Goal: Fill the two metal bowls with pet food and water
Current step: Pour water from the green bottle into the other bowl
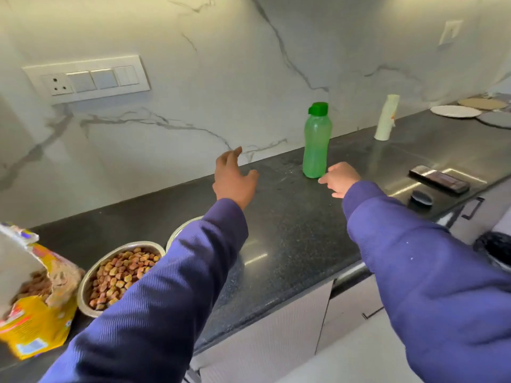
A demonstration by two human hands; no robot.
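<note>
I see both hands spread, holding nothing: right hand [339,179] beside the green bottle [316,142] base, left hand [233,179] at its 9 o'clock. Kibble-filled bowl [116,275], second bowl [181,230], food bag [36,313] on the tabletop [290,230] at 7 o'clock.

translucent green plastic bottle [317,145], centre right: darker green cap
round metal bowl of kibble [117,275], lower left: silver rim, brown-orange pieces
crumpled pet food bag [36,313], lower left edge: yellow, orange and purple print
stone countertop [290,239]: black, grey speckle
wall slab [221,64], top: white, grey veins
ribbed sleeves [154,305]: purple
</note>
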